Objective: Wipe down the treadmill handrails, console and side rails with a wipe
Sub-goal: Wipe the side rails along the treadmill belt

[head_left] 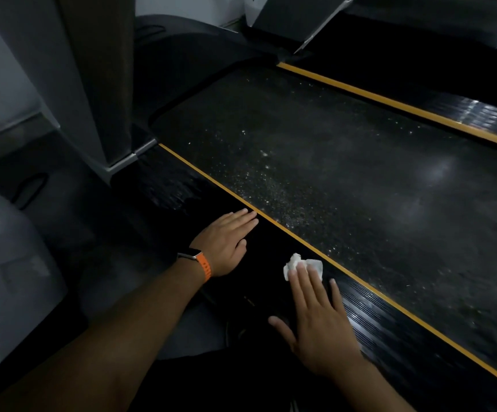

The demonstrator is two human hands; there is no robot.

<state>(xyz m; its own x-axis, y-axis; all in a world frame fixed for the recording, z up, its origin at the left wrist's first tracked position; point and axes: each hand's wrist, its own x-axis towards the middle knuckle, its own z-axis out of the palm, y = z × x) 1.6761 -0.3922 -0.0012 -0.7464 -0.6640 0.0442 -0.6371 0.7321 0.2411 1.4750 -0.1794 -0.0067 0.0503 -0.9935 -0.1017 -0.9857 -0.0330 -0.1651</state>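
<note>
The right hand (318,325) lies flat, fingers straight and a little spread, with its fingertips pressing a crumpled white wipe (291,265) onto the near side rail (369,316) of the treadmill. The wipe shows past the fingertips on the far side, just beside the yellow stripe (211,179) that edges the rail. The left hand (225,243) is to the left and a little farther away, also flat and open with its fingers together, palm down on the same rail and holding nothing; its fingertips reach almost to the stripe. On that wrist is a watch (193,254) with an orange strap (206,268).

The rail is black and ribbed (the ribs catch light to the right of the right hand). Right of the stripe runs the dark belt (345,179), scattered with pale specks. Beyond the belt a second yellow stripe (390,101) borders the far side rail (464,111). At far left a grey upright post (92,84) rises from the head of the near rail.
</note>
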